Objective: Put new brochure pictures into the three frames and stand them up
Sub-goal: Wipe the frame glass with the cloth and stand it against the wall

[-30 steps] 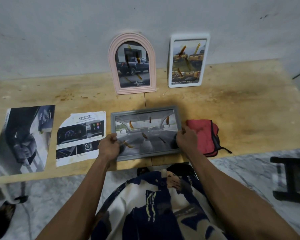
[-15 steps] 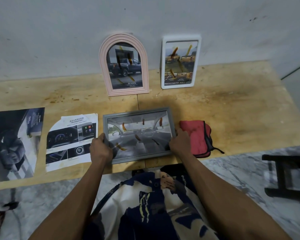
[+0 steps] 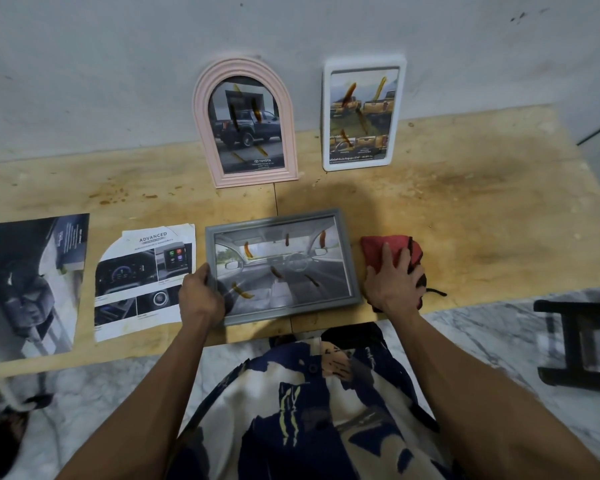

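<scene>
Head view: rectangular grey frame (image 3: 281, 266), smeared glass, beside crumpled red cloth (image 3: 390, 251).

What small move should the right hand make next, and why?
Probably grip the red cloth and bring it onto the grey frame: the right hand lies on the cloth, the left hand holds the frame, and brown smears mark its glass.

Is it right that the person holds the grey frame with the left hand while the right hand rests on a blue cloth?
Not quite. The cloth is red, not blue, as the head view shows. The rest holds: the left hand grips the left edge of the grey frame, and the right hand rests on the cloth.
</scene>
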Demonstrator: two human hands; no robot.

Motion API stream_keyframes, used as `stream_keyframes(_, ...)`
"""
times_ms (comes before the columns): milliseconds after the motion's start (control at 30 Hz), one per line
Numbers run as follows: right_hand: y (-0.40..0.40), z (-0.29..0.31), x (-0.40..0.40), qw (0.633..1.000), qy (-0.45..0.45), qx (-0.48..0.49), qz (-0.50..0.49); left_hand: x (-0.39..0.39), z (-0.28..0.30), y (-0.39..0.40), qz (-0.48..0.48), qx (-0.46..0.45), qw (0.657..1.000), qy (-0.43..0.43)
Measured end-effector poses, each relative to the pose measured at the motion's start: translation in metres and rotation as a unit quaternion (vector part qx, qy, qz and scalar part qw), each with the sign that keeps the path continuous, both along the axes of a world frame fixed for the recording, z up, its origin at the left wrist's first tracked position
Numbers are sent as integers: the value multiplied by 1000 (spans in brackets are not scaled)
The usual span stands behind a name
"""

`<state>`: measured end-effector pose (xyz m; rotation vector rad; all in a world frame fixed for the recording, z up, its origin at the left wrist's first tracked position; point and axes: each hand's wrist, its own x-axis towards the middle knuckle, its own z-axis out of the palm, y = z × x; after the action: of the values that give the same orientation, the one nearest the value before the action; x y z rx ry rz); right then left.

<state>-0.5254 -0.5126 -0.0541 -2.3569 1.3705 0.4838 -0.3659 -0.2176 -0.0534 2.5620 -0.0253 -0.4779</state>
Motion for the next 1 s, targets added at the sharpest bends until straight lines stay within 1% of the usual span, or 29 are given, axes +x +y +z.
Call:
stream_keyframes(67, 2, 0, 1, 1000, -15, -8, 2, -2, 2, -2, 0, 7, 1000, -4)
stream_keyframes(200, 5, -2, 2, 997, -76, 18, 2, -2, 5, -4, 1, 15, 1000, -3)
stream_keyframes(267, -2, -1, 8, 993, -106, 27, -30, 1, 4, -3, 1, 3, 1000, 0)
stream_keyframes(367, -16, 6, 23, 971, -219, 26, -89, 2, 3, 0, -12, -10, 1000, -2)
stream_keyframes(467, -19, 16, 36, 959, -274, -2, -70, 5, 0, 4, -24, -12, 1000, -9)
stream_keyframes(600, 3, 22, 60, 945, -325, -10, -16, 6, -3, 6, -60, 56, 996, -41)
stream_keyframes(667, 13, 19, 72, 945, -322, -47, 25, 7, -2, 5, -81, 80, 991, -73)
stream_keyframes(767, 23, 10, 83, 948, -280, -112, 98, 12, -3, 5, -122, 103, 981, -113)
stream_keyframes(900, 33, -8, 90, 940, -263, -165, 143, 21, -13, 11, -159, 123, 972, -121)
stream_keyframes(1000, 41, -20, 91, 949, -212, -158, 173, 26, -24, 16, -185, 154, 964, -109)
